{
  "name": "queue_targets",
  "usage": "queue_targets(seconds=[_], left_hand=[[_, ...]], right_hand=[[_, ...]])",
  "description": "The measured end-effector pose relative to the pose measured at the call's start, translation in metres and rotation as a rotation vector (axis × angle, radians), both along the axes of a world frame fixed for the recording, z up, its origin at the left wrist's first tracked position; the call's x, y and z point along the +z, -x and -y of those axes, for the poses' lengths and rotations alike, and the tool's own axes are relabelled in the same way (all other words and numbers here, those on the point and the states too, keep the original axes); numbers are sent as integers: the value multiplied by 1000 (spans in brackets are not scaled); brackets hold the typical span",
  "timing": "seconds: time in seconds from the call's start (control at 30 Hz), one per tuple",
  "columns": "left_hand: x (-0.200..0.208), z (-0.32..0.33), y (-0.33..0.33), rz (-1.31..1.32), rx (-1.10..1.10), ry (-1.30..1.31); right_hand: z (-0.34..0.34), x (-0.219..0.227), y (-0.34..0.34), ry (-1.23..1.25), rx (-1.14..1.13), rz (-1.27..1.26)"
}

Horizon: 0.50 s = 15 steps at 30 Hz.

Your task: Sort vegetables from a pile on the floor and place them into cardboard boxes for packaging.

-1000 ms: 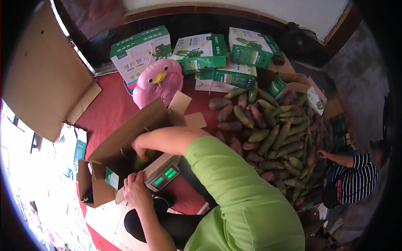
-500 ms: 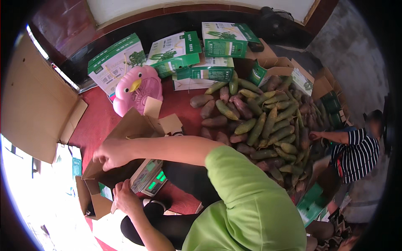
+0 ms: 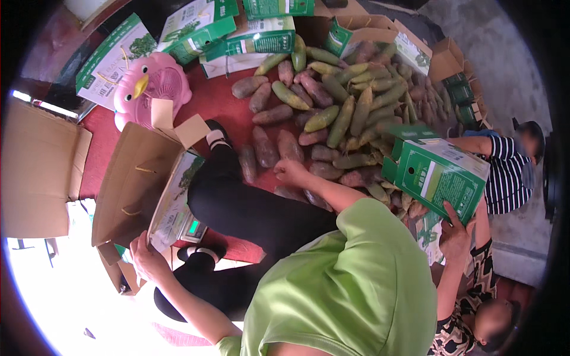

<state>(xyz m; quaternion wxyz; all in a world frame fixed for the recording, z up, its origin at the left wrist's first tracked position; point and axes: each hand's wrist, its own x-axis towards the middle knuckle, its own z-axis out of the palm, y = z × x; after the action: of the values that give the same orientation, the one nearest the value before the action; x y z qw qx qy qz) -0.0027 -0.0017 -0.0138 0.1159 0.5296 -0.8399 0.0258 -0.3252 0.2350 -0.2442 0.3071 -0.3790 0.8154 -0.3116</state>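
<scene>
My left hand [image 3: 148, 258] is closed on the near edge of an open cardboard box [image 3: 133, 172] with cord handles. A digital scale [image 3: 191, 229] with a lit green display shows partly beside and below the box; the rest is hidden. My right hand [image 3: 291, 172] is over the radish pile, its fingers curled at the near end of a purple radish [image 3: 290, 145]. What lies under those fingers is hidden. Other purple radishes [image 3: 265, 148] lie next to it, and green radishes [image 3: 341, 123] are heaped beyond, to the right.
A pink bird-shaped fan [image 3: 155, 89] stands at the left on the red cloth [image 3: 217, 101]. Printed cartons [image 3: 196, 26] line the back. At the right, a person's hand [image 3: 454, 238] holds a green carton [image 3: 436, 172]. Another person in stripes [image 3: 509, 178] is beyond it.
My right hand has left the box and moved right to the radishes. The left hand stays at the box edge. The view has swung right, and a green carton is now held up at the right.
</scene>
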Motion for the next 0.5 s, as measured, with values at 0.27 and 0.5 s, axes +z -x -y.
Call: queue_targets(seconds=[0.27,0.5], left_hand=[[-5,0,-9,-23,-41,14],[-13,8,-17,-41,-80,2]], right_hand=[[-90,-59,-21,-347,47,116],[-103,-52,-18,-359,-4,46]])
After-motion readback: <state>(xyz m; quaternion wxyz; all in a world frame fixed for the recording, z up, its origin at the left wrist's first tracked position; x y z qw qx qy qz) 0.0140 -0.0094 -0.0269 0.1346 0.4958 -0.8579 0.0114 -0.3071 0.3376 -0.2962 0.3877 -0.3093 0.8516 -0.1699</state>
